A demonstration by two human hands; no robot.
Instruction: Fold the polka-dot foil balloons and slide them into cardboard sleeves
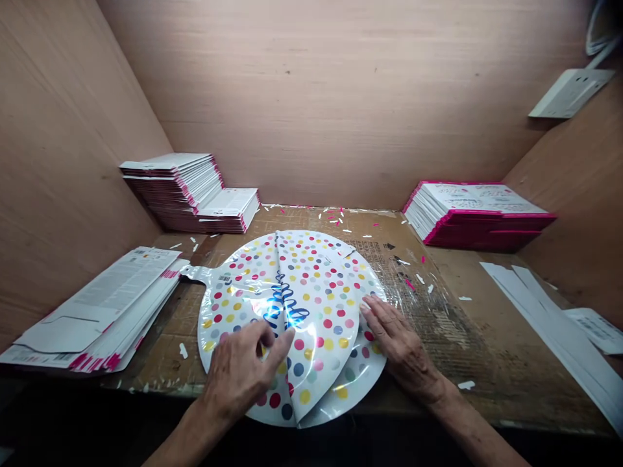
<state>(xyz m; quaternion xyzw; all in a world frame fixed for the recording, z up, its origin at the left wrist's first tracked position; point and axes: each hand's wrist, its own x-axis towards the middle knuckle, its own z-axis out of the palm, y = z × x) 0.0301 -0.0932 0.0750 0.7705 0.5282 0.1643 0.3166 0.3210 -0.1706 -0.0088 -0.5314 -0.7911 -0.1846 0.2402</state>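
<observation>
A flat, round foil balloon (243, 266) lies on the cardboard-covered worktop, white with many-coloured dots and blue script lettering. Its tail points to the left. One part is folded over along a near-vertical crease through the middle, and a lower layer shows at the bottom right. My left hand (238, 366) is over the left half beside the crease, fingers bent and thumb apart from them, with nothing visibly gripped. On the right edge, my right hand (402, 344) rests with its fingers stretched out over the foil.
Stacks of printed white-and-pink card sleeves stand at the back left (195, 194) and back right (479, 211). More card sleeves (104, 305) lie at the left, and white paper strips (545, 324) at the right. Paper scraps dot the worktop (448, 370). Wooden panels (316, 104) enclose it.
</observation>
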